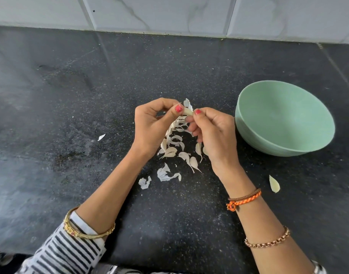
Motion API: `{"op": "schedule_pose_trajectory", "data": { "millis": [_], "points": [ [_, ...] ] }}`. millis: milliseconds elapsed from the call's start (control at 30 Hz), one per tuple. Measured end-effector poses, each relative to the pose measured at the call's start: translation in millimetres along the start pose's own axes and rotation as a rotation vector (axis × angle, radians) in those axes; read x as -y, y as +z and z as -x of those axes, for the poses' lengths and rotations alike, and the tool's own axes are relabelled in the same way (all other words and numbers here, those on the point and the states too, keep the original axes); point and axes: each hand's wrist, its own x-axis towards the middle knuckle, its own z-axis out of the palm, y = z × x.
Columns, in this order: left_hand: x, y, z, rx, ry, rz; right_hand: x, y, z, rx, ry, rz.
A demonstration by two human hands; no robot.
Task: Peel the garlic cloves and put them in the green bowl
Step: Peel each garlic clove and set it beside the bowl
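I hold one garlic clove (188,111) up between both hands, above the black speckled countertop (90,135). My left hand (153,128) pinches its left end, thumb and curled forefinger closed on it, the red-painted thumbnail facing up. My right hand (211,133) pinches the other end the same way, thumb against forefinger, the other fingers loosely curled below. The part of the clove that shows between my thumbs is pale and smooth; a scrap of papery skin (187,102) sticks up just behind it, and I cannot tell whether it is still attached.

Below my hands, on the counter, lies a heap of garlic cloves and loose skins (174,147), some partly hidden by my fingers. A few torn white skins (165,174) lie nearer to me, between my forearms, and one small flake (101,137) lies off to the left, well apart from the heap.

The green bowl (249,123) stands to the right of my right hand, close beside it but not touching, and what I can see of its inside holds nothing. One single clove (274,183) lies alone on the counter near my right wrist, in front of the bowl.

Behind the counter runs a wall of white marbled tiles (169,14).
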Motion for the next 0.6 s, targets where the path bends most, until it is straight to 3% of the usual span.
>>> {"op": "schedule_pose_trajectory", "data": {
  "millis": [267,600],
  "points": [
    [0.2,2.9,1.2,-0.071,0.011,0.018,1.1,0.0,2.1,-0.165,-0.227,-0.003],
    [6.9,-1.3,2.7,-0.079,0.061,-0.229,-4.4,-0.6,0.4,-0.089,-0.315,0.117]
  ]
}}
